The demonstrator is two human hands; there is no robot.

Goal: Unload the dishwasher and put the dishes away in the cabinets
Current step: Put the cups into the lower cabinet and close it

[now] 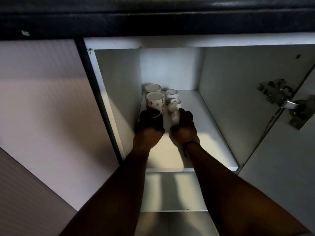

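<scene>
The left hand (pixel 148 126) wraps its fingers round a dark mug (pixel 155 118), of which only the pale inner rim and the black wall show above the knuckles; its base looks to be at or just over the shelf (pixel 194 133), though contact cannot be told. The right hand (pixel 183 128) curls round a small white cup (pixel 175 118), rounded and glossy, held just beside the dark mug and in front of the row behind it.

Beyond the hands, four pieces already stand upright in the back left corner of the open cabinet (pixel 230 92): a tall cylindrical mug with red flowers (pixel 154 102), a second tall mug (pixel 152 88) behind it against the rear wall, and to their right two small white cups (pixel 172 94), one behind the other, with what seems a faint printed pattern. All appear glazed ceramic, smooth and bright where the light strikes.

As a judgement, the task is partly done: several cups are stored, and two more are being set down. The dishwasher is out of view, so how much is left cannot be told.

The cabinet is flat white board, matt, with a lower shelf (pixel 172 191) showing under the arms. Its door (pixel 289 150) swings open on the right, carrying a metal hinge (pixel 279 97); a dark worktop edge (pixel 153 23) runs above
</scene>
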